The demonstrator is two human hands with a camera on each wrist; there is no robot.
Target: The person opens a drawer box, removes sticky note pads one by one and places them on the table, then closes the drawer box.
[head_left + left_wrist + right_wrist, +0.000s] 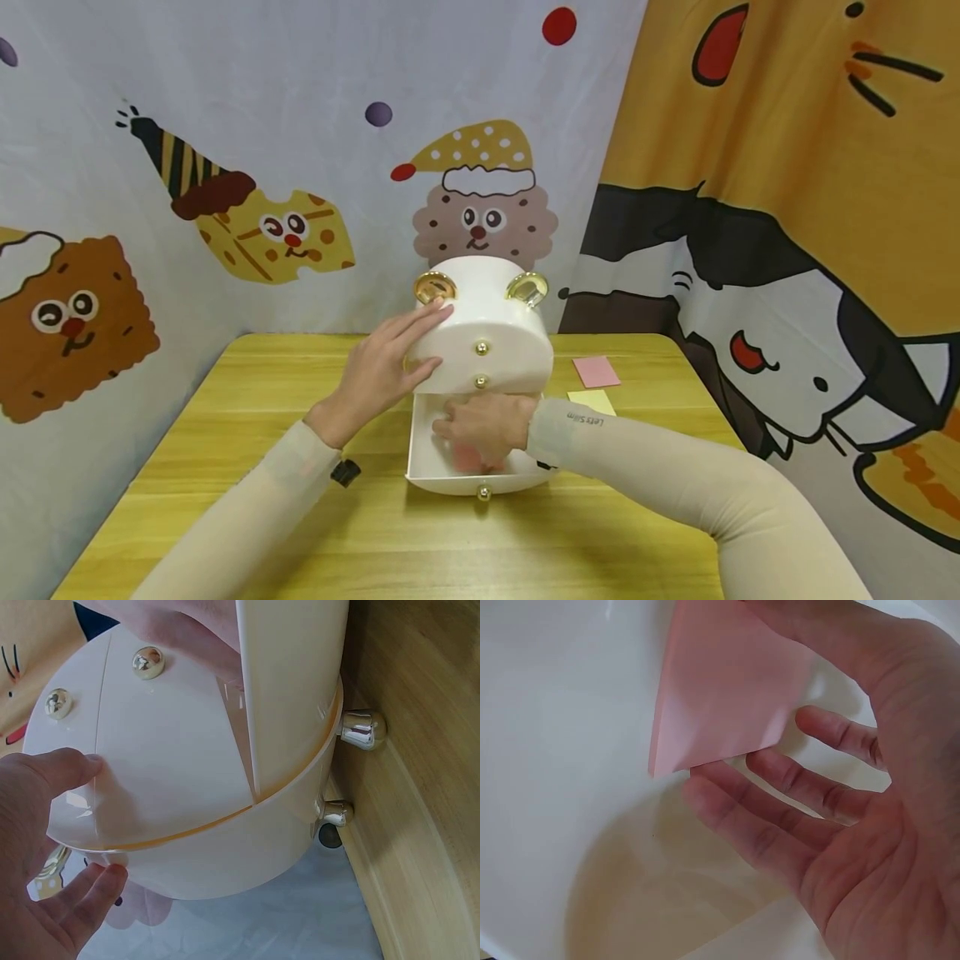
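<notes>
A white, rounded desktop drawer box (pixel 517 354) with gold ear-shaped parts and gold knobs stands on the table. My left hand (pixel 382 367) holds its left side, the thumb on the front face and the fingers round the curved side in the left wrist view. The bottom drawer (pixel 446 484) is pulled out. Inside it is my right hand (pixel 487 421), at a pink sticky-note pad (pixel 727 690). The right wrist view shows fingertips (pixel 705 795) against the pad's edge and the thumb reaching over its top; the thumb's tip is cut off.
Right of the box, another pink sticky-note pad (pixel 597 372) lies on the wooden table (pixel 277 383). Closer in is a yellow one (pixel 592 402), partly covered by the right sleeve. A printed cartoon curtain (pixel 300 83) hangs behind and along the sides.
</notes>
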